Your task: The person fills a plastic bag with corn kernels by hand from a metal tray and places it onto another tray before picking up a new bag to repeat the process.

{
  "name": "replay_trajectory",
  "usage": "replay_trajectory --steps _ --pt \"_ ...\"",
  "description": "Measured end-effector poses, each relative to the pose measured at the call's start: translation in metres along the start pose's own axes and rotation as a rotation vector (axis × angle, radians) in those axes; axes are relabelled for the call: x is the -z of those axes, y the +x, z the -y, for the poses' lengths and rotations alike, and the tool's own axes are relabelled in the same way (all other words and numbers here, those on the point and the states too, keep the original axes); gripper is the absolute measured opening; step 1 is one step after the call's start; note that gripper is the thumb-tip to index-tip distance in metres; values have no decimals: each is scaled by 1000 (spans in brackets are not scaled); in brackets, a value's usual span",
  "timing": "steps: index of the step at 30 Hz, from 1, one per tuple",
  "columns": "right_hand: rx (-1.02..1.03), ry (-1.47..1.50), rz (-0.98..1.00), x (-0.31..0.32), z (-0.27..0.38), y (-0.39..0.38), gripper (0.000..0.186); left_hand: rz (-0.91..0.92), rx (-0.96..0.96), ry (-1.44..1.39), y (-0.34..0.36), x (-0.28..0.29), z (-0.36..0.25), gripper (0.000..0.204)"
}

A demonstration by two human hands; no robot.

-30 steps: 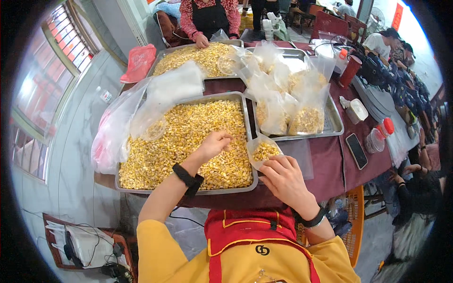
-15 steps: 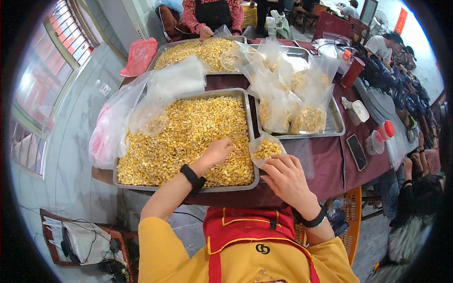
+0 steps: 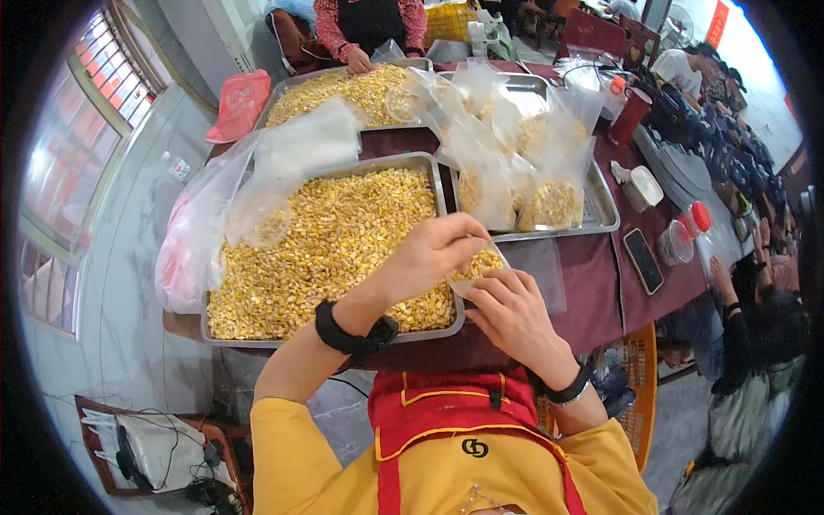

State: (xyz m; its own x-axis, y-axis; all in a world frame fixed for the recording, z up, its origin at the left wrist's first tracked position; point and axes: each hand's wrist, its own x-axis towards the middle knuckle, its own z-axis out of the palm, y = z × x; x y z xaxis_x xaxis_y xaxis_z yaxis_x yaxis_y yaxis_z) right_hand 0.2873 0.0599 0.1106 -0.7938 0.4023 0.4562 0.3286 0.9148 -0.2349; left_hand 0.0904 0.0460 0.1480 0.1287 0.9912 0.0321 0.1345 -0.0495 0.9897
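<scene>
A clear plastic bag (image 3: 474, 269) partly filled with yellow, corn-like pieces is at the right edge of the near metal tray (image 3: 444, 193). My right hand (image 3: 515, 313) grips this bag by its near side, fingers closed on the plastic. Above the bag's mouth, my left hand (image 3: 442, 251) has its fingers curled downward and together; whatever they hold is hidden. Loose yellow pieces (image 3: 335, 240) fill the near tray. A small clear bowl (image 3: 268, 225) rests on them at the left, partly under plastic.
Several filled bags (image 3: 551, 204) stand in another metal tray (image 3: 608, 206) at the right. A stack of clear bags (image 3: 313, 137) lies behind the near tray. Across the table, a person's hand (image 3: 359, 62) is at a far tray (image 3: 279, 94). A phone (image 3: 642, 260) and jar (image 3: 675, 243) lie right.
My left hand has risen from the loose pieces and moved right, over the bag's mouth. My right hand still holds the bag in nearly the same place. The view has shifted slightly.
</scene>
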Motion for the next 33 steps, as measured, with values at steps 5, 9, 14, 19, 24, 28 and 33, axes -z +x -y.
replay_trajectory --steps 5,9,14,19,24,28,33 --pt "20 -45 -9 -3 -5 -4 16 110 -83 629 0 -26 2 21" --pt "3 -60 5 -5 -6 -4 14 139 69 680 4 -22 -9 23" --pt "-16 -52 28 0 -5 0 16 -49 -61 454 1 -7 -2 20" --pt "-23 -56 -46 -3 -5 5 15 -144 45 304 -7 10 18 25" --pt "36 -68 -48 -12 -4 7 14 -170 167 571 -3 -1 24 40" --pt "31 -89 -32 -1 -3 10 14 -191 -24 433 9 2 49 24" --pt "-12 -93 -37 4 -9 10 12 -142 17 446 8 5 39 19"
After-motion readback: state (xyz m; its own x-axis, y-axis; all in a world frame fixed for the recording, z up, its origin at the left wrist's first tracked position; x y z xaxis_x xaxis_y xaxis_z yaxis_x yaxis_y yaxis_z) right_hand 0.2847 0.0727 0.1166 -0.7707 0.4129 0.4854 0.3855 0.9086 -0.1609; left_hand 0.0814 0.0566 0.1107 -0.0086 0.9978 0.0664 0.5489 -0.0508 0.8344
